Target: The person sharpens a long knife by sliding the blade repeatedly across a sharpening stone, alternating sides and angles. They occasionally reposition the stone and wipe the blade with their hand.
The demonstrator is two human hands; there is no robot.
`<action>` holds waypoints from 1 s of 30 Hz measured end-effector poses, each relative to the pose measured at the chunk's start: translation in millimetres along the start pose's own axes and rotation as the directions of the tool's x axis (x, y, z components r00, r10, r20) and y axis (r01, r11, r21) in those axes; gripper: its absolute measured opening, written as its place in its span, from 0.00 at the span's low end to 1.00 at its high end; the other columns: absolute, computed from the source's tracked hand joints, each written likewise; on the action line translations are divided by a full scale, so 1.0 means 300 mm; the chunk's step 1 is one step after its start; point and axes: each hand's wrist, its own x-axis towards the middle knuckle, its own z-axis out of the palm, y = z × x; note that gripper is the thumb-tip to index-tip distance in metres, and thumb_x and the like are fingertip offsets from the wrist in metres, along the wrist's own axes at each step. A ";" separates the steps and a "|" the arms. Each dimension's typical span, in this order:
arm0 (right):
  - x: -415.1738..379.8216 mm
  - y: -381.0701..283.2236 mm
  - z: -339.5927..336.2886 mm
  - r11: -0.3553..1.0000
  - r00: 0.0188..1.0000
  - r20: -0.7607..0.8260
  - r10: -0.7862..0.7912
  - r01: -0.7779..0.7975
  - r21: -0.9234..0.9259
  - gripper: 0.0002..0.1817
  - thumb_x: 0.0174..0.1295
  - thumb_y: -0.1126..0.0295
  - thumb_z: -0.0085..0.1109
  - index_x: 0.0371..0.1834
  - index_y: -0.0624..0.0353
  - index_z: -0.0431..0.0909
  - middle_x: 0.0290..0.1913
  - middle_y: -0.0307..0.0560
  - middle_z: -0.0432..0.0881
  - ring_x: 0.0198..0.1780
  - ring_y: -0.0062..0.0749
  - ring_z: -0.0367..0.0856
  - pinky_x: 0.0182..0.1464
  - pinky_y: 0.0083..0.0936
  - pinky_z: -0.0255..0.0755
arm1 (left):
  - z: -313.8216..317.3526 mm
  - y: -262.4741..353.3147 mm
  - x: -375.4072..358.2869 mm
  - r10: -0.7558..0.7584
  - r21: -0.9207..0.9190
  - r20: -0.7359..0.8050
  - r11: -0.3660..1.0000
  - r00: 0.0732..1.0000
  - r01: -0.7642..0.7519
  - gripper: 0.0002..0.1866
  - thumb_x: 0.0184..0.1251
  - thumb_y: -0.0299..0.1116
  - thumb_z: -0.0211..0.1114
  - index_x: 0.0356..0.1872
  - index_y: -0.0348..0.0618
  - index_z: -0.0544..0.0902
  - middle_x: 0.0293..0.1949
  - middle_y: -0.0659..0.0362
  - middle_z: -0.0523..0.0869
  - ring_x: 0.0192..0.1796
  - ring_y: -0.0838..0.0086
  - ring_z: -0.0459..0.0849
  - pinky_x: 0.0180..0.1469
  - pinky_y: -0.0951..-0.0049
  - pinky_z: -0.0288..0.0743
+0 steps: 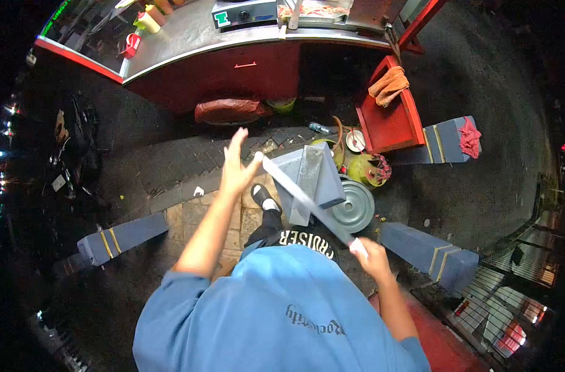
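A long knife (304,199) slants across in front of me, its blade partly blurred. My right hand (374,260) is wrapped round its white handle (358,247). My left hand (235,170) is raised with fingers spread, the thumb right at the blade's far end. Below the knife, a long grey slab like a sharpening stone (309,168) lies on a grey-blue block (333,186). The blade passes over the slab's lower part in this view.
A red food cart with a steel counter (183,51) stands ahead. A red cabinet (391,127) with an orange cloth (389,85) is to its right. Beside the block are a round grey lid (355,208) and a greenish bucket (364,172). Grey bollards (124,237) lie around.
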 end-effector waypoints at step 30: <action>-0.094 -0.058 -0.140 0.986 0.992 0.058 0.111 -0.117 0.121 0.13 0.59 0.68 0.74 0.45 0.62 0.88 0.42 0.55 0.91 0.45 0.46 0.92 0.48 0.36 0.82 | 0.046 0.107 -0.119 -0.060 -0.090 0.111 0.993 0.992 0.070 0.43 0.61 0.38 0.73 0.79 0.54 0.67 0.82 0.48 0.62 0.85 0.52 0.56 0.80 0.28 0.37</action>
